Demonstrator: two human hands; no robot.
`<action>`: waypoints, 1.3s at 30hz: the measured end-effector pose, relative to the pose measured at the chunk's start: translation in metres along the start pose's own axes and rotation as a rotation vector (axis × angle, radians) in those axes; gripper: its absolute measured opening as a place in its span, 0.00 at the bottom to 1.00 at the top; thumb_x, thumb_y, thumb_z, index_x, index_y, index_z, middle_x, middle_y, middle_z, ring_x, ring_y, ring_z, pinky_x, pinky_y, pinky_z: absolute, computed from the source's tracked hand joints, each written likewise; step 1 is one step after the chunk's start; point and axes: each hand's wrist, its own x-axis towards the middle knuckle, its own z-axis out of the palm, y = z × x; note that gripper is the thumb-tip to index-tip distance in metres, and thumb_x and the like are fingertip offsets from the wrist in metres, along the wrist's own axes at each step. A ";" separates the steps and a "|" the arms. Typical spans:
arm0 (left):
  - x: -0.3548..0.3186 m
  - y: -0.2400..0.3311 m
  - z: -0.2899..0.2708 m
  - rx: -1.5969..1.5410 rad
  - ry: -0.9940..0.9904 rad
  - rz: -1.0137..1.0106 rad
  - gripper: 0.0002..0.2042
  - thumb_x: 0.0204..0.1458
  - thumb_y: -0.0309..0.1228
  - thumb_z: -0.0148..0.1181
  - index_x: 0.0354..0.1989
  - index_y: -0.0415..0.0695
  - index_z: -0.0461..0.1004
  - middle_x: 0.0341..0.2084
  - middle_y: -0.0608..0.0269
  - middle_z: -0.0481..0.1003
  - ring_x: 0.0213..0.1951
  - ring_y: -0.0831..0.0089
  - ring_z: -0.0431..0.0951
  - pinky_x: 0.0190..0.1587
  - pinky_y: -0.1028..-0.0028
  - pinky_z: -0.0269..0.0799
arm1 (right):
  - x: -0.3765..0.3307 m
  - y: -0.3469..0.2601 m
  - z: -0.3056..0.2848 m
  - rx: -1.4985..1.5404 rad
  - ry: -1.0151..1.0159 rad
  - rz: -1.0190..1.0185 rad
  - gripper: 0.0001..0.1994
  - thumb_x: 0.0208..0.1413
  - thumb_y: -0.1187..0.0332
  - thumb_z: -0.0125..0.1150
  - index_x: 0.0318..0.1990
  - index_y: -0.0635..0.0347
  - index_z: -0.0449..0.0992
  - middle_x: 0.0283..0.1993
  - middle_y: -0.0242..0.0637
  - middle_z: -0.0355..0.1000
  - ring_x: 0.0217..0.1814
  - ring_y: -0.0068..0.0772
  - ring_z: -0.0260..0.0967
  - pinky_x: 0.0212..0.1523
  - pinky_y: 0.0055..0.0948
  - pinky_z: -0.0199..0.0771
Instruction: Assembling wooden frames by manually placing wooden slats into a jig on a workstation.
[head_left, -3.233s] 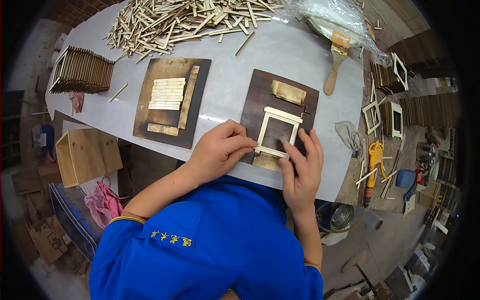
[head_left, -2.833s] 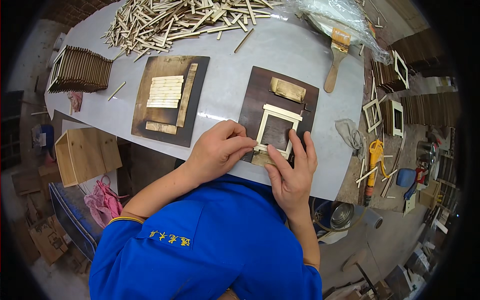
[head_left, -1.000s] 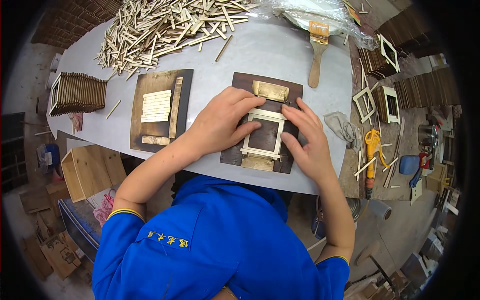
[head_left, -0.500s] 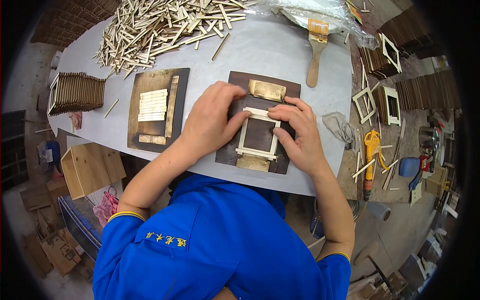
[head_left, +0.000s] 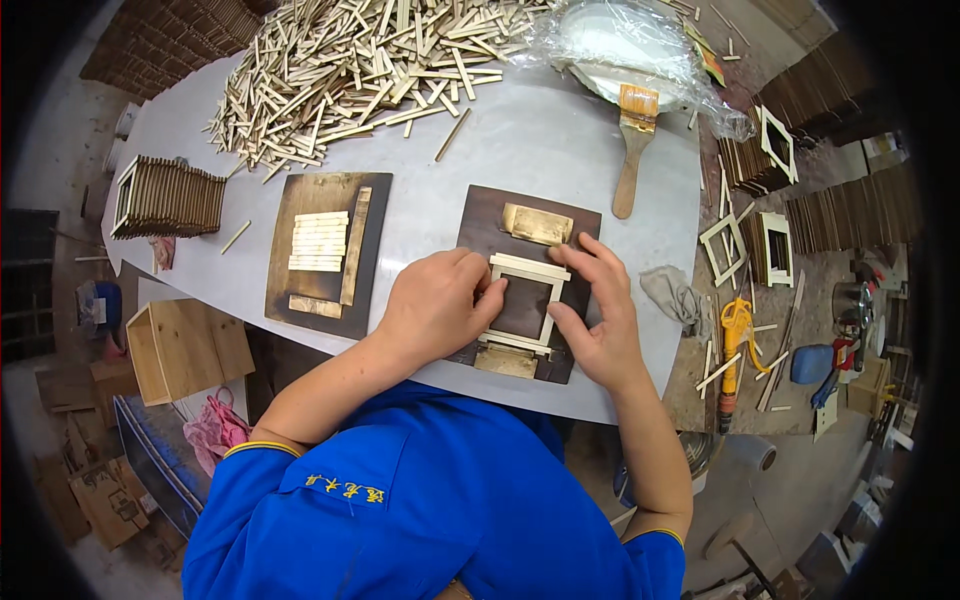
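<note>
A small pale wooden frame (head_left: 548, 327) lies on a dark board (head_left: 480, 212), between wooden stop blocks: an upper block (head_left: 538, 224) and a lower block (head_left: 505, 361). My left hand (head_left: 437, 306) is closed, its thumb and forefinger pinched at the frame's left side, which they partly cover. My right hand (head_left: 603, 325) curves round the right side. Its thumb presses the right bar, and a fingertip rests by the upper right corner, with the other fingers spread. Across the top of the frame lies a pale strip (head_left: 525, 268).
Left of the board, another board (head_left: 375, 255) carries a row of pale strips (head_left: 318, 241). Loose sticks (head_left: 370, 70) are heaped at the back. A brush (head_left: 629, 165) leans on a plastic-covered bowl (head_left: 610, 45). Stacked frames (head_left: 172, 200) stand left; a grey rag (head_left: 672, 298) and yellow glue gun (head_left: 737, 340) lie right.
My left hand has slid from the frame's upper left corner down its left side. My right fingers have spread a little. The whole table sits lower in the picture.
</note>
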 end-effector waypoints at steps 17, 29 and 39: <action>0.000 -0.026 -0.028 0.014 0.379 0.235 0.10 0.49 0.23 0.71 0.25 0.46 0.72 0.21 0.68 0.69 0.22 0.70 0.66 0.26 0.72 0.63 | -0.015 0.071 -0.152 -1.150 0.476 0.060 0.27 0.62 0.71 0.65 0.69 0.62 0.70 0.67 0.50 0.71 0.71 0.55 0.66 0.71 0.47 0.65; -0.014 -0.086 -0.106 0.193 0.435 0.131 0.09 0.53 0.27 0.67 0.26 0.47 0.71 0.23 0.65 0.71 0.24 0.67 0.70 0.28 0.68 0.67 | -0.016 0.115 -0.194 -1.243 0.437 0.188 0.16 0.70 0.68 0.57 0.59 0.64 0.80 0.50 0.49 0.82 0.49 0.55 0.79 0.53 0.46 0.79; -0.057 -0.146 -0.288 0.509 0.668 -0.038 0.11 0.57 0.32 0.65 0.24 0.45 0.73 0.19 0.68 0.73 0.20 0.70 0.69 0.27 0.70 0.68 | -0.022 0.138 -0.232 -1.056 0.437 0.392 0.19 0.73 0.61 0.52 0.60 0.62 0.81 0.56 0.47 0.82 0.53 0.53 0.78 0.55 0.41 0.78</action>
